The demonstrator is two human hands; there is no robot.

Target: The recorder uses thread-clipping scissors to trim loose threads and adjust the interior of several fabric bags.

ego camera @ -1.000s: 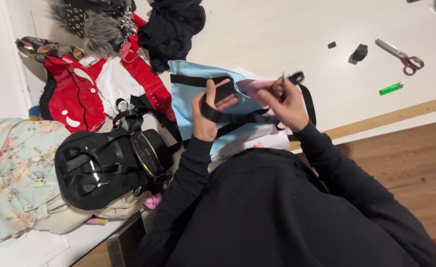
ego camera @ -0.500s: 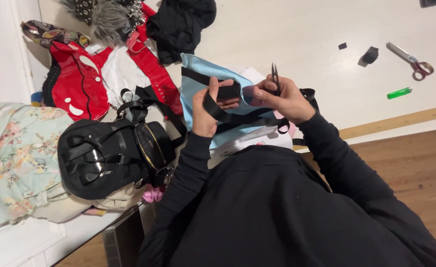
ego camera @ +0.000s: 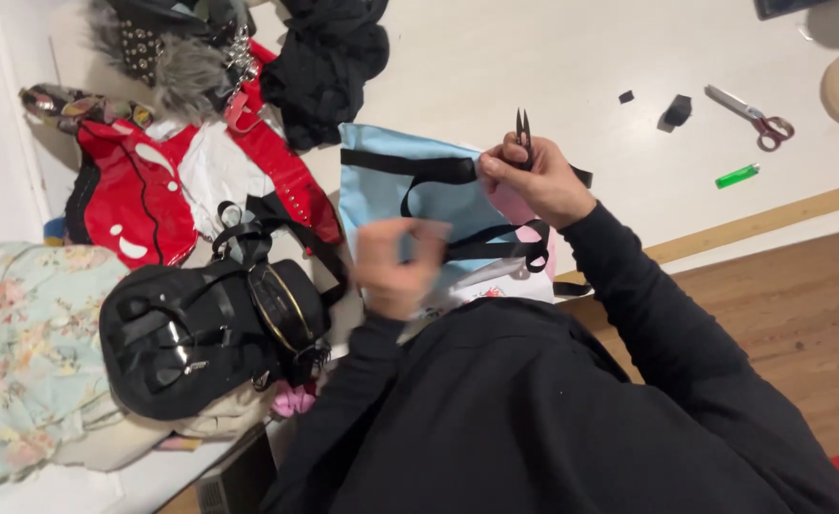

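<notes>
A light blue fabric piece (ego camera: pixel 386 195) with black straps (ego camera: pixel 410 169) lies on the white table (ego camera: pixel 553 67) in front of me. My right hand (ego camera: pixel 534 181) rests on its right edge, pinching a black strap while holding small black thread snips (ego camera: pixel 522 126) with the blades pointing up. Blurred by motion, my left hand (ego camera: pixel 396 266) hovers over the lower part of the blue fabric, fingers curled; nothing shows in it. Both arms wear black sleeves.
A black bag (ego camera: pixel 200 328) and a floral cloth (ego camera: pixel 19 352) lie at the left. Red and white garments (ego camera: pixel 153 190) and a black garment (ego camera: pixel 329 57) are behind them. Scissors (ego camera: pixel 753 114), a green lighter (ego camera: pixel 737 176) and small black scraps (ego camera: pixel 677 109) lie at the right. Wooden floor (ego camera: pixel 781 314) is below.
My left hand has let go of the black strap and dropped toward me. My right hand moved right and up, now holding the snips upright at the fabric's edge.
</notes>
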